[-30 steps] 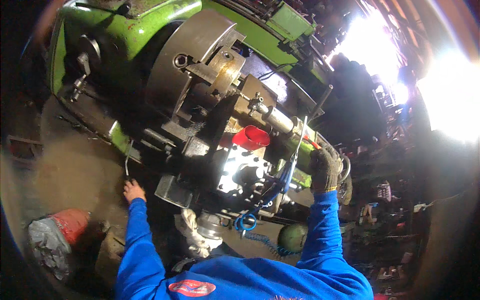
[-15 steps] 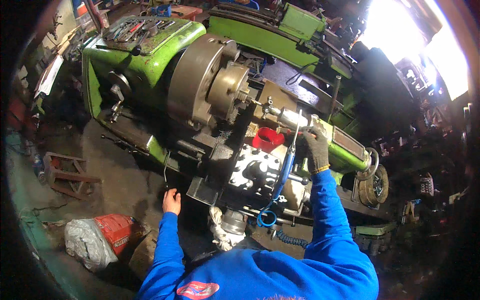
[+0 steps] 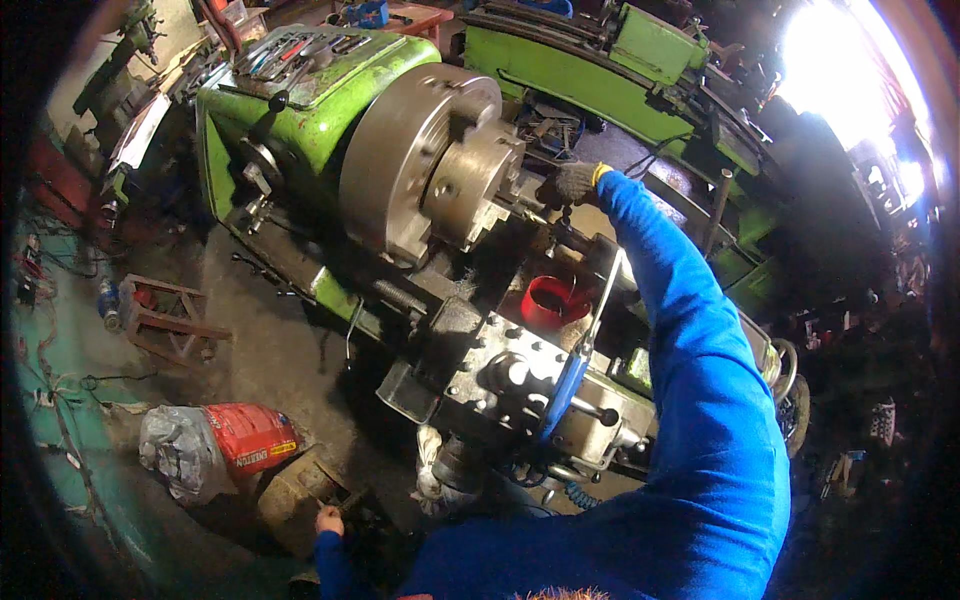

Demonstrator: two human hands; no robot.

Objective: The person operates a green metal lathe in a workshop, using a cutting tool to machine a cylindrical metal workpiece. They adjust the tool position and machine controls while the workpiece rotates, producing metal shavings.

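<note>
My right hand, in a dark glove with a yellow cuff, reaches far forward beside the workpiece end of the large lathe chuck. Its fingers curl around something dark at the tailstock tooling, which the glove mostly hides. A smaller round metal body sits in the chuck jaws. My bare left hand is low, near the brown box; its fingers are too small to read. A blue-handled air gun with a long nozzle lies across the tool post, apart from both hands.
Behind the tool post stands a red cup-like container. Hand tools lie on the green headstock. A red sack and a metal stand are on the floor at left. Another green machine is behind.
My right hand has moved forward and left, from beside the air gun nozzle to the chuck area. My left hand has drawn back from the lever. The view has shifted.
</note>
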